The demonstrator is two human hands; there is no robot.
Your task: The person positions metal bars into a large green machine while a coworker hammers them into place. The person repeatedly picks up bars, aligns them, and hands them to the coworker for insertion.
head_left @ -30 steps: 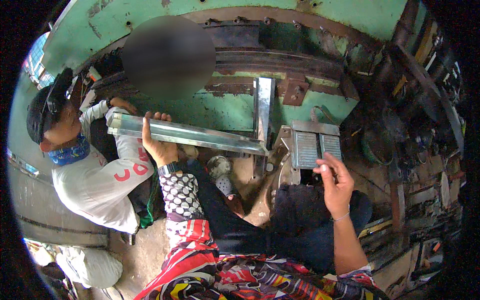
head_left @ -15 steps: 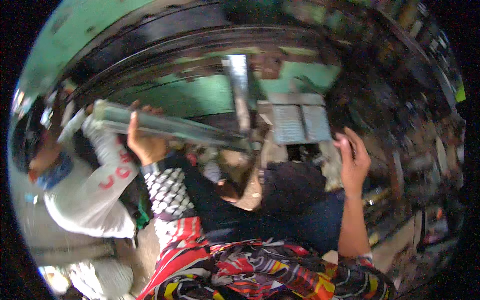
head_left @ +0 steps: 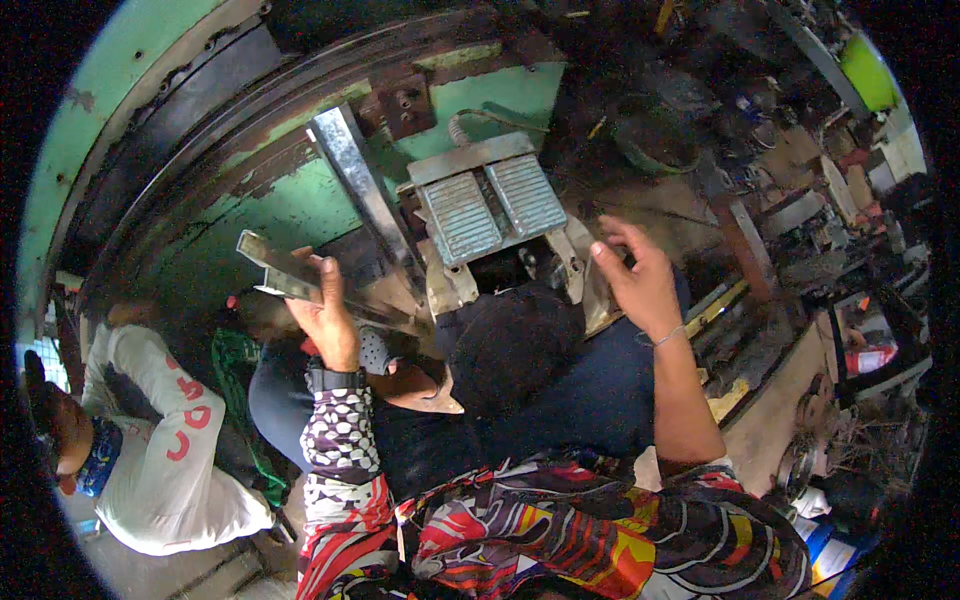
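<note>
My left hand (head_left: 328, 325), at the end of a patterned sleeve, is closed around a metal channel (head_left: 282, 270) that slants down toward the right. Its near-left end shows an open, folded profile, while its far end is partly lost in the clutter below. Nothing is in my right hand (head_left: 642, 285), which hovers with bent, parted fingers just right of a double foot pedal (head_left: 488, 205) with two ribbed blue-grey plates. A second shiny metal channel (head_left: 352, 160) leans against the green machine (head_left: 295, 205), left of the pedal.
At the left a co-worker in a pale sweatshirt (head_left: 165, 460) bends close to the machine. A dark rounded thing (head_left: 515, 345) sits before the pedal. Scrap and parts crowd the right side, with a round basin (head_left: 655, 135) and a lime-green object (head_left: 868, 72) farther back.
My view has turned, so the pedal and machine appear farther left. The channel in my left hand now looks shorter and tilts more steeply. My right hand stays free beside the pedal.
</note>
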